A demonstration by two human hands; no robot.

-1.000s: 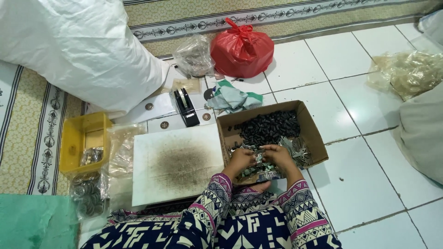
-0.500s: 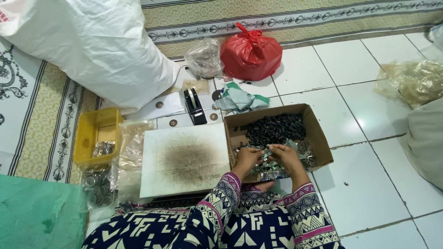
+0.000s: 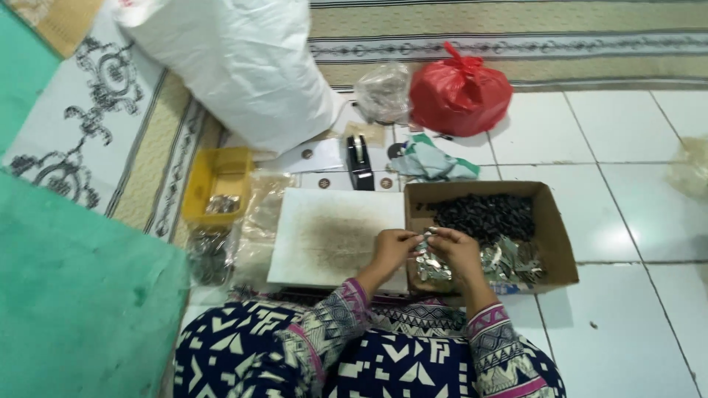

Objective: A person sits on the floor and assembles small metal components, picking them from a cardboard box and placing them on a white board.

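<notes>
I hold a small silvery metal piece [image 3: 422,237] between the fingertips of both hands, just above the near left corner of the cardboard box [image 3: 562,243]. My left hand [image 3: 392,247] pinches it from the left, my right hand [image 3: 456,249] from the right, fingers closed together on it; what kind of piece it is I cannot tell.

The box sits on the white tiled floor [image 3: 627,133] and holds two sorts of parts: a heap of small black pieces [image 3: 485,215] toward the far side and a pile of shiny silvery pieces [image 3: 509,262] toward me.

Touching the box on its left lies a white board [image 3: 335,236] with a dark smudge in its middle. Left of the board lie clear plastic bags [image 3: 258,221], and beyond them a yellow tray [image 3: 217,184] with a few silvery bits in it.

Farther off stand a black tape dispenser [image 3: 359,162], a crumpled greenish cloth [image 3: 431,161], a knotted red plastic bag [image 3: 459,92], a clear bag [image 3: 383,92] beside it, and a large white sack [image 3: 243,66].
</notes>
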